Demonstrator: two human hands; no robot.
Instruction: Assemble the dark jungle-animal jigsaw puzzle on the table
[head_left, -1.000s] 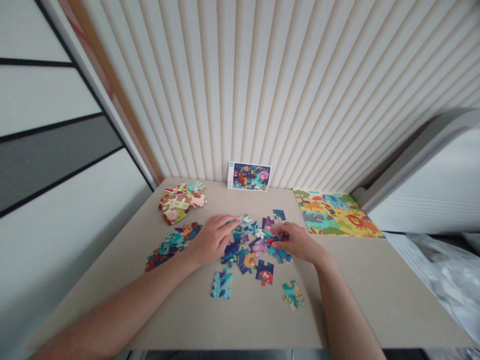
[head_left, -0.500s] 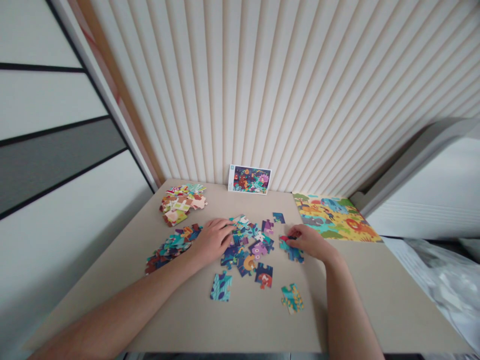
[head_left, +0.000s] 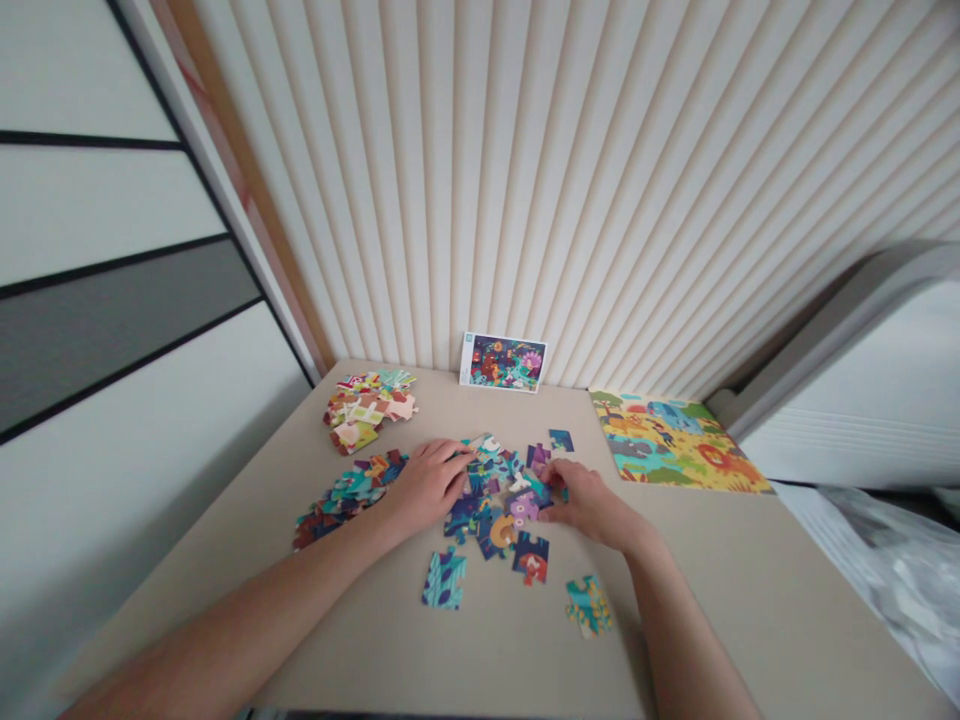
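Note:
Several jigsaw puzzle pieces (head_left: 491, 500) in blue, purple and teal lie in a loose, overlapping cluster on the table. My left hand (head_left: 431, 480) rests at the cluster's left edge, its fingers loosely extended over the pieces. At the right edge is my right hand (head_left: 583, 500), with thumb and fingers curved round a dark blue puzzle piece (head_left: 559, 494), mostly hidden by the hand. Below the cluster lie a teal leaf-patterned piece (head_left: 444, 580) and a teal-and-yellow piece (head_left: 589, 607). Another small blue piece (head_left: 560, 440) lies above my right hand.
A heap of mixed pieces (head_left: 349, 500) sits beside my left forearm, with a second, paler heap (head_left: 367, 410) behind it. A picture card (head_left: 502, 362) leans on the pleated wall. At the back right lies an animal picture puzzle (head_left: 675, 440).
My right hand has shifted left, from the separate teal-and-red piece to the cluster's right edge; that piece no longer shows at its former spot. My left hand stays put.

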